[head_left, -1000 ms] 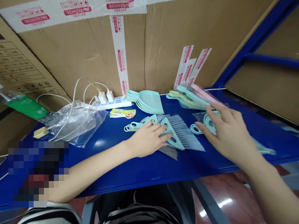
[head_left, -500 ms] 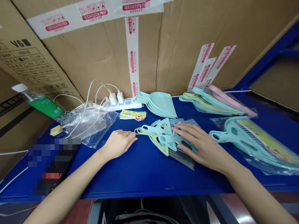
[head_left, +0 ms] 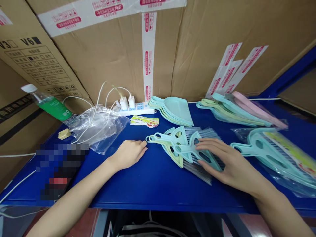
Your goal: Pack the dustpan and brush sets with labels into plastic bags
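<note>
Several small hand brushes lie in an overlapping, fanned pile on the blue table, their ringed handles toward the left. On top is a light-blue brush (head_left: 184,149); a pale green brush (head_left: 176,157) shows beneath it. My right hand (head_left: 228,161) lies over the head end of the top brush, with fingers and thumb stretched out and apart; whether it touches the brush is unclear. My left hand (head_left: 129,153) rests on the table with curled fingers, its fingertips close beside the handle rings. Nothing shows in it.
Behind the brushes stands a stack of dustpans (head_left: 176,110), beside paper labels (head_left: 144,120) and a power strip (head_left: 140,110). Bagged dustpans (head_left: 234,110) and a bagged brush-and-dustpan set (head_left: 266,151) lie to the right. Clear plastic bags (head_left: 103,126) and a green-labelled bottle (head_left: 51,105) are at left.
My right hand has slid a little to the right over the top brush, baring more of its head. My left hand stays by the handle rings. The view has shifted slightly.
</note>
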`<state>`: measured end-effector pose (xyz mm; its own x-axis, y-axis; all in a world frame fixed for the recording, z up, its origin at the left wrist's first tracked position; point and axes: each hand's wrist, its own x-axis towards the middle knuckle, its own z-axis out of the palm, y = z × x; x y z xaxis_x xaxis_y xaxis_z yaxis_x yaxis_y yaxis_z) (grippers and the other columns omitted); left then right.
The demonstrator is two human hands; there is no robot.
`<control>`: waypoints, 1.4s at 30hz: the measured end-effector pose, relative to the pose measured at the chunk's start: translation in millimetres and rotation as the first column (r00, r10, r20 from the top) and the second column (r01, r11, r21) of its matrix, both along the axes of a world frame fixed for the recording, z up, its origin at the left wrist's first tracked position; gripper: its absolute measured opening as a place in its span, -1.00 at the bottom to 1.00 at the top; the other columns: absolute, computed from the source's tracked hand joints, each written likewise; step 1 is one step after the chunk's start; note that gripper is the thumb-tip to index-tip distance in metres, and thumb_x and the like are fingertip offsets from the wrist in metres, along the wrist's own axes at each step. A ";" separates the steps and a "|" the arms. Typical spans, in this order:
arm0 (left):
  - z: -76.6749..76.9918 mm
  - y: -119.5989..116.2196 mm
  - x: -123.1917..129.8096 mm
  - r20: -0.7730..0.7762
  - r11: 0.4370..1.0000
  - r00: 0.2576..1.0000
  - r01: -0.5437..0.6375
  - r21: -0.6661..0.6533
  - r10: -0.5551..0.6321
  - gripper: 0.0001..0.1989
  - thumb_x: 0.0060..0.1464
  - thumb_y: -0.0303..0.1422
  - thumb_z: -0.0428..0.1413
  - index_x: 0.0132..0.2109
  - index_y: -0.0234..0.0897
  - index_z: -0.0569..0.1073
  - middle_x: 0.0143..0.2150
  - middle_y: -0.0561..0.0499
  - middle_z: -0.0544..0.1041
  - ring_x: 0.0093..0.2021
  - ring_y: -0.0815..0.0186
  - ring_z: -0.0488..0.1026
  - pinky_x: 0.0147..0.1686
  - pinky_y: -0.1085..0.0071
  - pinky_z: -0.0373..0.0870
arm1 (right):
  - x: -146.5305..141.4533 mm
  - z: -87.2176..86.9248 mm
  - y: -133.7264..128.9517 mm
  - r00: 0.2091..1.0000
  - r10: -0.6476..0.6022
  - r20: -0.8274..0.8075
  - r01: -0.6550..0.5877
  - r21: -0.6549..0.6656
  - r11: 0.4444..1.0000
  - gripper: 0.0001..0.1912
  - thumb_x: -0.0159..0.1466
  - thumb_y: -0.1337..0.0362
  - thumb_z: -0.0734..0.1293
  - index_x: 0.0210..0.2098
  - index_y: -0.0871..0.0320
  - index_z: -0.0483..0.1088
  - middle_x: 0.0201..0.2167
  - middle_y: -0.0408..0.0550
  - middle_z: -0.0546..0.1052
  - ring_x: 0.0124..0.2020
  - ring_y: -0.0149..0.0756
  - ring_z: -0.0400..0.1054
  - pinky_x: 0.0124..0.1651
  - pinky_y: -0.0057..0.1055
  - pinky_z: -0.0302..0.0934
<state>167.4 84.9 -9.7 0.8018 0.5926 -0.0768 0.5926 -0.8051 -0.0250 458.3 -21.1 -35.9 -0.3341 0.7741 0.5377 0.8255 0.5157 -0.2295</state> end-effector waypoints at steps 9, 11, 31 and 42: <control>50.5 27.6 21.5 0.094 0.999 0.996 -0.002 0.040 -0.002 -0.73 0.27 -0.40 -0.10 -0.40 -0.25 0.35 -0.46 0.04 0.48 -0.45 0.30 0.43 -0.42 0.41 0.26 | 1.0 -2.9 -0.6 1.000 0.007 0.024 -0.007 -0.019 1.000 -0.80 0.31 0.26 0.23 -0.07 0.07 0.33 -0.13 0.09 0.56 -0.05 -0.06 0.47 -0.08 -0.09 0.41; 54.2 33.9 41.8 0.132 0.993 0.991 0.017 0.115 -0.032 -0.79 0.27 -0.42 -0.09 -0.29 -0.29 0.41 -0.38 0.00 0.51 -0.40 0.29 0.45 -0.37 0.39 0.30 | 0.8 -2.7 -1.1 1.000 0.002 0.025 -0.001 -0.037 0.999 -0.79 0.31 0.26 0.22 -0.06 0.05 0.34 -0.13 0.08 0.56 -0.05 -0.06 0.47 -0.07 -0.09 0.39; 39.5 75.7 136.2 0.023 0.848 0.916 0.360 0.390 -0.399 -0.76 0.14 -0.57 0.01 -0.36 -0.29 0.55 -0.41 0.00 0.54 -0.36 0.27 0.50 -0.32 0.32 0.24 | 0.0 1.6 -2.1 0.996 -0.079 -0.033 0.081 0.062 0.995 -0.79 0.32 0.29 0.22 -0.04 0.07 0.27 -0.22 0.04 0.50 -0.17 -0.13 0.41 -0.14 -0.18 0.28; 47.8 13.2 33.0 0.074 0.697 0.878 0.321 0.641 -0.472 -0.73 0.24 -0.56 -0.07 -0.28 -0.29 0.51 -0.44 0.03 0.49 -0.45 0.30 0.41 -0.40 0.34 0.27 | -1.8 10.6 -9.1 0.975 -0.036 -0.221 0.063 0.118 0.991 -0.75 0.28 0.32 0.27 -0.04 0.04 0.27 -0.19 0.02 0.49 -0.08 -0.13 0.42 -0.12 -0.24 0.32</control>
<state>200.5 98.1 38.0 0.9217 0.0756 0.3805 0.2708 -0.8278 -0.4914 456.4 -30.1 -25.3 -0.1610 0.7096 0.6860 0.7879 0.5110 -0.3437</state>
